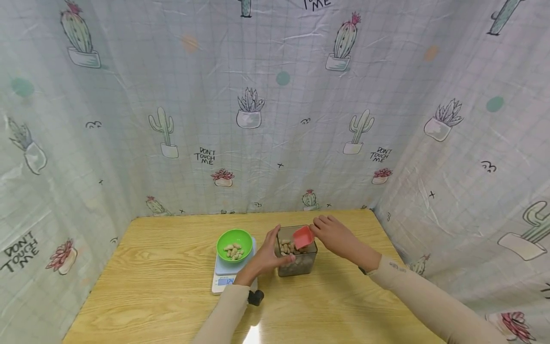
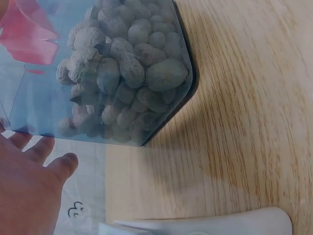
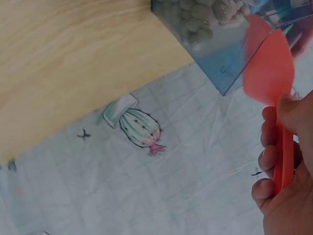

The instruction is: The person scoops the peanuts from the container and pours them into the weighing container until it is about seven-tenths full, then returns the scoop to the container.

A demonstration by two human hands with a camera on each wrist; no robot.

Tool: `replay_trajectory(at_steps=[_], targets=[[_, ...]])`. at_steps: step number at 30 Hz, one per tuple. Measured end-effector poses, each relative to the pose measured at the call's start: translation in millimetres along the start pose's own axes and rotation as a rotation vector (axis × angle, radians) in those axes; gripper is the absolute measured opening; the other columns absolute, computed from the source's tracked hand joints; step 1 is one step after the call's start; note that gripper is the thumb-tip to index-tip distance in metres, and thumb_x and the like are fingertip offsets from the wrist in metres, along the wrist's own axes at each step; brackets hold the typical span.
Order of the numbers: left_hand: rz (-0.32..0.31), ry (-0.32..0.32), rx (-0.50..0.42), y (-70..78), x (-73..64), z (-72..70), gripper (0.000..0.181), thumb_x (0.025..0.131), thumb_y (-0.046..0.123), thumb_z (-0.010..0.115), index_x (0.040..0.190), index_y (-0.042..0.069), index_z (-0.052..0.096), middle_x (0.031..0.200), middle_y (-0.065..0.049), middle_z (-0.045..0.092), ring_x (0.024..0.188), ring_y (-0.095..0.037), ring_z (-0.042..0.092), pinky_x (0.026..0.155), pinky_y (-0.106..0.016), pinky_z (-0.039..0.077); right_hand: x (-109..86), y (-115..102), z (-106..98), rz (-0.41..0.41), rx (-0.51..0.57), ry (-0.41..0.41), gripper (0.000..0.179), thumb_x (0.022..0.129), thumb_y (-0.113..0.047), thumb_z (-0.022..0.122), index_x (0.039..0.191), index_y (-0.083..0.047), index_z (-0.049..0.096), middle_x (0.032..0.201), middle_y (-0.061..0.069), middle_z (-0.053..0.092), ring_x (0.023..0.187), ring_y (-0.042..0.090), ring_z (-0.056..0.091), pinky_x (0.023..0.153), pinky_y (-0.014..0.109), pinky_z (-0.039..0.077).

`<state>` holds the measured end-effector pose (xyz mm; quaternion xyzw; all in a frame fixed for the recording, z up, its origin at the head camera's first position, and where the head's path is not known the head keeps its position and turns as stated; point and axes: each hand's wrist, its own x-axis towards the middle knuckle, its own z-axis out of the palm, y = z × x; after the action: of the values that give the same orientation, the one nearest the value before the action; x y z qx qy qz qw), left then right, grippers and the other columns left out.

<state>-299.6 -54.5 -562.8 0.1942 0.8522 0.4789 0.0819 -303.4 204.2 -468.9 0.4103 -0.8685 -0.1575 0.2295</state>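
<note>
A clear, smoky-tinted square container of unshelled peanuts stands on the table. My left hand holds its left side, thumb across the front and fingers toward the back corner; in the left wrist view those fingers lie at the rim. With my right hand I grip the handle of a red scoop, fingers wrapped round it. The scoop's bowl tilts at the container's mouth, over the right-hand peanuts. What the bowl holds is hidden.
Left of the container, a green bowl with several peanuts sits on a white kitchen scale with a lit display. The wooden table ends at a cactus-print curtain behind and at the sides.
</note>
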Motion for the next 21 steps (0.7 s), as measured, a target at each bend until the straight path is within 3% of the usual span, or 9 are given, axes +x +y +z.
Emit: replay_trajectory(at_steps=[6,11,15,21], targets=[[-0.002,-0.002,-0.018,1.1,2.1,1.3,0.107,0.08,0.063,0.071,0.158,0.034,0.004,0.167,-0.005,0.007,0.148,-0.039,0.026,0.109,-0.059,0.036,11.0,0.1,-8.4,-0.065,-0.166,-0.051,0.024,0.091,-0.021,0.071,0.113,-0.013,0.064,0.105,0.003,0.061,0.095,0.02,0.055,0.081,0.034,0.046],[0.002,-0.012,-0.027,1.0,1.4,1.7,0.104,0.083,0.059,0.07,0.158,0.032,0.004,0.167,-0.004,0.007,0.149,-0.037,0.025,0.11,-0.058,0.036,17.7,-7.7,0.9,-0.1,-0.271,-0.11,0.031,0.09,-0.031,0.072,0.116,-0.015,0.064,0.112,0.001,0.061,0.101,0.018,0.054,0.083,0.032,0.045],[0.003,-0.024,-0.023,0.8,1.0,3.1,0.103,0.083,0.059,0.07,0.158,0.03,0.005,0.166,-0.004,0.009,0.149,-0.036,0.026,0.111,-0.056,0.036,20.4,-13.4,16.0,-0.137,-0.278,-0.159,0.037,0.089,-0.034,0.072,0.119,-0.016,0.063,0.117,0.0,0.061,0.104,0.018,0.055,0.084,0.032,0.044],[0.01,-0.009,-0.016,0.2,0.2,2.5,0.104,0.082,0.062,0.069,0.158,0.031,0.005,0.166,-0.003,0.01,0.147,-0.036,0.028,0.11,-0.058,0.036,29.6,-12.1,29.6,-0.174,-0.21,-0.138,0.032,0.09,-0.031,0.071,0.118,-0.016,0.065,0.113,0.001,0.064,0.103,0.018,0.057,0.092,0.034,0.048]])
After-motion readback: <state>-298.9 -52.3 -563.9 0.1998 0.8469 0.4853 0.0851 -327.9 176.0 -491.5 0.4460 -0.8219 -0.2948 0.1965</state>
